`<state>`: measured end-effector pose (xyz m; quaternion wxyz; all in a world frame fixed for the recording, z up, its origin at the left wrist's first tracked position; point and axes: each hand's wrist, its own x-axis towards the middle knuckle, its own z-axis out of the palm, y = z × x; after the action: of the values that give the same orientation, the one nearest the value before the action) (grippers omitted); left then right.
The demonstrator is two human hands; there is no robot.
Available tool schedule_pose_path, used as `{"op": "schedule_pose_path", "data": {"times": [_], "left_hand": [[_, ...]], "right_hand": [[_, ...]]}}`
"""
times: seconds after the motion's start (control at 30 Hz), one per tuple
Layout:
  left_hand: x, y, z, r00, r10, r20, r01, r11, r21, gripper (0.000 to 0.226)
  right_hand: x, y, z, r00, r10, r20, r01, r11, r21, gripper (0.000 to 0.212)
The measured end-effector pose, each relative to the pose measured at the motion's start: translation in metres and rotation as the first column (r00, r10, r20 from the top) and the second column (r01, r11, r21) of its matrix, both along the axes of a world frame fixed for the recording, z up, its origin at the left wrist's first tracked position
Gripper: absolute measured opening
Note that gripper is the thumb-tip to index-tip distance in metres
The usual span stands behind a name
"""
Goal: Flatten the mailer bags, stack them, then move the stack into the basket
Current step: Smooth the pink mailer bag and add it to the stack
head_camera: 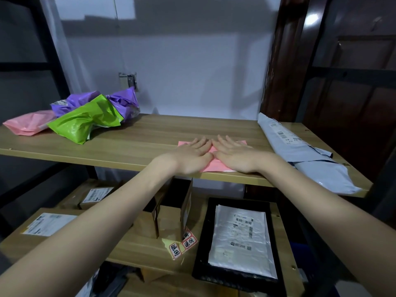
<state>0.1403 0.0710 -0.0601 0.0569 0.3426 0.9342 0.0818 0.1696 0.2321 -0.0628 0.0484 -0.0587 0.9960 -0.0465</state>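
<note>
While crumpled bags (85, 112) lie far left of it, both hands, left (188, 156) and right (234, 156), press a pink mailer (211, 162) flat, fingers straight.

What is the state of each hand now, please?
Left hand: open, pressing flat on the pink mailer bag.
Right hand: open, pressing the same bag.

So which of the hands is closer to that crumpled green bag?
The left. The left hand lies flat on the pink mailer, with the green bag further to its left along the shelf. The right hand presses beside it, on the side away from the bag.
</note>
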Motion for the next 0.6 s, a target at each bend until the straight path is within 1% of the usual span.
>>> {"op": "schedule_pose_path", "data": {"times": [0.27, 0.5, 0.53, 0.6], "left_hand": [[0.000, -0.001, 0.001, 1.000, 0.002, 0.004, -0.002, 1.000, 0.003, 0.055], [-0.001, -0.002, -0.002, 1.000, -0.024, -0.005, 0.024, 0.999, 0.047, 0.054], [-0.001, -0.003, -0.002, 1.000, -0.029, -0.006, 0.029, 0.998, 0.055, 0.054], [0.001, -0.007, -0.002, 0.999, -0.054, -0.003, 0.054, 0.993, 0.109, 0.056]], "right_hand": [[-0.003, 0.001, -0.002, 1.000, 0.002, -0.002, -0.002, 1.000, -0.014, 0.057], [0.002, 0.000, 0.000, 1.000, -0.004, -0.029, 0.004, 1.000, -0.011, 0.058], [0.005, -0.001, -0.001, 0.999, -0.011, -0.040, 0.010, 1.000, -0.023, 0.059], [0.012, -0.003, 0.001, 0.996, -0.033, -0.087, 0.024, 0.994, -0.102, 0.060]]}}
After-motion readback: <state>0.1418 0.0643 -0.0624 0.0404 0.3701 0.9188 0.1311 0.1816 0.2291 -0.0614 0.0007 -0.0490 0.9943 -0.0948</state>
